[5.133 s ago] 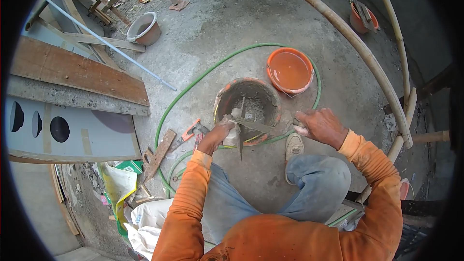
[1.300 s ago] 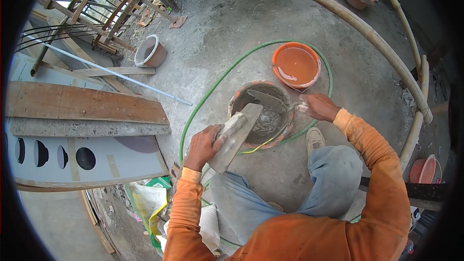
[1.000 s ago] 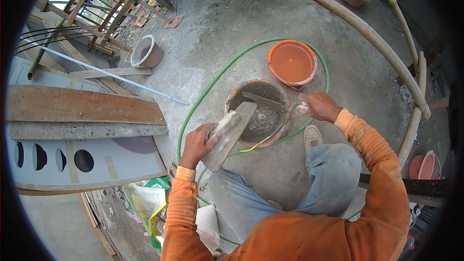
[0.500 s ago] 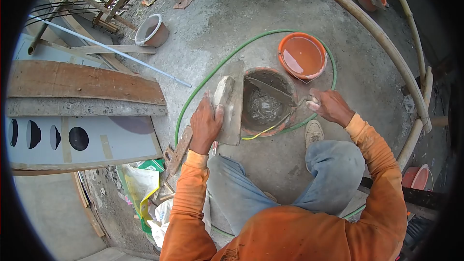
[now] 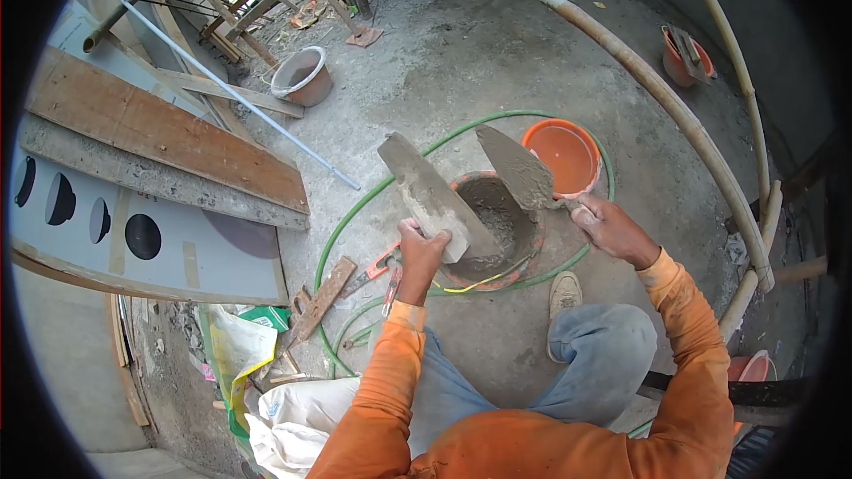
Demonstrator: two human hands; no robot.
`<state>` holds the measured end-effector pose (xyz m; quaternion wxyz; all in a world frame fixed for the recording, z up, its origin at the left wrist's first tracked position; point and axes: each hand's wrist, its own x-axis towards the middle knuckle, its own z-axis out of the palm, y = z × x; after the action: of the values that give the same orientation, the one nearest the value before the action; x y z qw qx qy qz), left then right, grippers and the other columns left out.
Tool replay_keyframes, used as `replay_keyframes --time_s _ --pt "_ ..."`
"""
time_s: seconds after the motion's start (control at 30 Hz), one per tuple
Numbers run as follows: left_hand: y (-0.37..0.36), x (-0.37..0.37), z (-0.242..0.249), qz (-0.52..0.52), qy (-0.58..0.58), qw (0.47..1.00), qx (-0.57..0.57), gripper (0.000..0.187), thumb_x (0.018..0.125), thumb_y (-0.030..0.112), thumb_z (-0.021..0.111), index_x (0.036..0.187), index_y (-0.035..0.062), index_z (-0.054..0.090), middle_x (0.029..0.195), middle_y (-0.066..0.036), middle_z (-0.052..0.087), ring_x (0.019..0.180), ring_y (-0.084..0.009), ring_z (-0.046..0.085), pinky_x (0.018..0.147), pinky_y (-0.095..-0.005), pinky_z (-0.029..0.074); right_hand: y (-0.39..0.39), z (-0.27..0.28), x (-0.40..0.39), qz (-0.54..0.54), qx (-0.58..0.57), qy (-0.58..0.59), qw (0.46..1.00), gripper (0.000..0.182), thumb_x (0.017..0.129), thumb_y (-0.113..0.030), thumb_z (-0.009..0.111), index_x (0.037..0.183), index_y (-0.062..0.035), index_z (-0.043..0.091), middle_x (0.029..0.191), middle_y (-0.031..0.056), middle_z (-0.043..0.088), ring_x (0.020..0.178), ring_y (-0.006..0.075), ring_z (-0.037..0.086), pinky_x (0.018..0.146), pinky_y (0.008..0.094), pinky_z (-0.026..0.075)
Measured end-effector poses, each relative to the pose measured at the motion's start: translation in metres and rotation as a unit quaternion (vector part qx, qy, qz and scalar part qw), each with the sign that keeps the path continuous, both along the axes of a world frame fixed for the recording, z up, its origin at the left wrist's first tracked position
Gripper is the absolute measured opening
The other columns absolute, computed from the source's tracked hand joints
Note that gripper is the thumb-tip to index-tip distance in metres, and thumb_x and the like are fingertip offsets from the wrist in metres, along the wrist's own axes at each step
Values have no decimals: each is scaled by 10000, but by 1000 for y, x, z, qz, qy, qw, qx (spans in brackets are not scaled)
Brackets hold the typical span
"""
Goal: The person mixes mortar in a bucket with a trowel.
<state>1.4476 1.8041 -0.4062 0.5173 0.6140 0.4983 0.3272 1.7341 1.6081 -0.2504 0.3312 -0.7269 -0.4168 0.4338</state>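
Note:
My left hand point(image 5: 422, 253) is closed round the pale handle of a long flat float point(image 5: 437, 198), which tilts over the left rim of a bucket of grey mortar point(image 5: 497, 222). In my right hand point(image 5: 614, 229) is the handle of a pointed trowel point(image 5: 516, 167), held above the bucket's upper right side. Wet grey mortar coats the trowel blade. An orange bucket of brownish water point(image 5: 562, 156) stands just beyond the trowel.
A green hose point(image 5: 355, 213) loops around both buckets. Boards point(image 5: 160, 137) lie at the left, with a handsaw point(image 5: 321, 299) and white sacks point(image 5: 302, 417) nearer me. Curved bamboo poles point(image 5: 657, 80) cross the right side. Another bucket point(image 5: 303, 78) stands at the upper left.
The trowel has risen out of the bucket and its blade now shows mortar. The float has turned and tilted over the bucket's left rim. The whole view has shifted.

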Motion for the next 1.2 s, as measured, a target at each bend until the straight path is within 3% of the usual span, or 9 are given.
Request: replay_keyframes --time_s 0.03,0.13,0.33,0.43,0.5,0.6,0.7,1.1,1.2 --pt "-5 5 15 9 123 991 45 603 756 194 778 1170 -49 412 1102 -206 615 969 -358 646 845 -453 510 6 5 -3 1 -2 -6 1000 279 1017 -277 536 952 -6 540 716 46 517 609 136 514 586 306 437" --pt "-16 21 28 57 187 974 115 618 726 202 795 1154 -42 422 1095 -242 577 1009 -421 606 898 -485 468 25 23 -14 19 2 22 1000 272 1038 -267 501 958 -8 524 710 13 509 560 102 520 536 264 442" --pt "-23 29 27 78 177 955 227 619 736 238 792 1136 -44 412 1045 -259 536 999 -436 570 888 -485 445 57 42 -36 65 28 26 997 301 1054 -280 480 984 10 519 717 48 541 538 116 541 532 279 496" --pt "-21 31 26 106 169 954 223 627 733 241 799 1136 -42 410 1043 -251 532 996 -439 567 885 -485 441 59 48 -44 80 -2 -19 997 337 1044 -296 500 1009 37 531 735 101 574 571 183 600 625 350 530" --pt "-19 33 26 123 158 958 206 624 734 241 800 1135 -41 413 1039 -246 531 993 -439 565 881 -488 441 58 38 -47 119 35 -133 983 371 1029 -311 522 1045 59 539 786 169 617 703 316 663 769 450 519" --pt "-17 39 31 158 145 960 178 619 734 241 801 1131 -37 417 1033 -238 528 992 -439 562 879 -492 439 51 -4 -44 136 64 -223 963 382 1019 -316 527 1068 63 540 869 244 647 867 434 659 872 511 469" --pt "-18 41 23 178 149 958 170 614 731 243 803 1124 -31 419 1033 -235 529 997 -439 559 880 -496 436 47 -23 -43 140 34 -233 962 383 1019 -322 523 1088 54 540 947 284 651 935 470 636 858 522 470" --pt "-32 43 -1 191 160 953 172 591 733 235 813 1102 -16 425 1041 -233 528 1013 -440 549 881 -508 425 44 7 -46 115 -47 -198 972 393 1021 -323 494 1097 60 545 956 273 659 968 437 663 844 530 481" --pt "-30 46 3 210 149 955 146 598 736 249 811 1112 -15 428 1046 -235 534 1013 -436 559 888 -511 425 40 -15 -44 129 -34 -246 960 386 1024 -323 493 1052 58 549 929 265 663 916 444 663 819 534 486"
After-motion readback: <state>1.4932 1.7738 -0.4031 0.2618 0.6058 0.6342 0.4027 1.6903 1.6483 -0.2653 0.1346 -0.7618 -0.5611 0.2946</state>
